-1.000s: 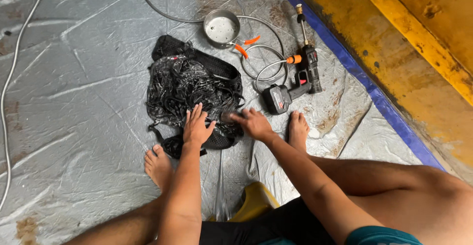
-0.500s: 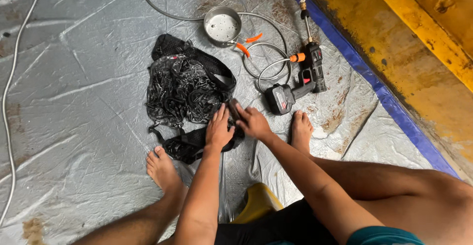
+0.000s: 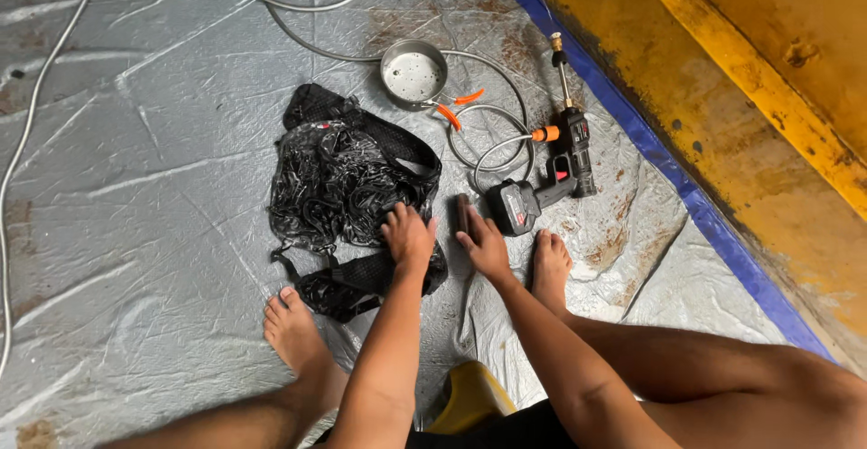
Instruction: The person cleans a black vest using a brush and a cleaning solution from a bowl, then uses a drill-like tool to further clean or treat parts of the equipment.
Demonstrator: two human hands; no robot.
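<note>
Fingers of the left hand [image 3: 408, 237] press flat, slightly spread, on the wet black bag [image 3: 348, 187]; the right hand [image 3: 483, 243] grips a dark brush [image 3: 463, 214], seemingly mid-scrub; next stroke needs firm bracing.

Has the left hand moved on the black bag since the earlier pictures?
Yes. The left hand has slid along the black bag to the bag's right edge, closer to the spray gun and the right hand.
</note>
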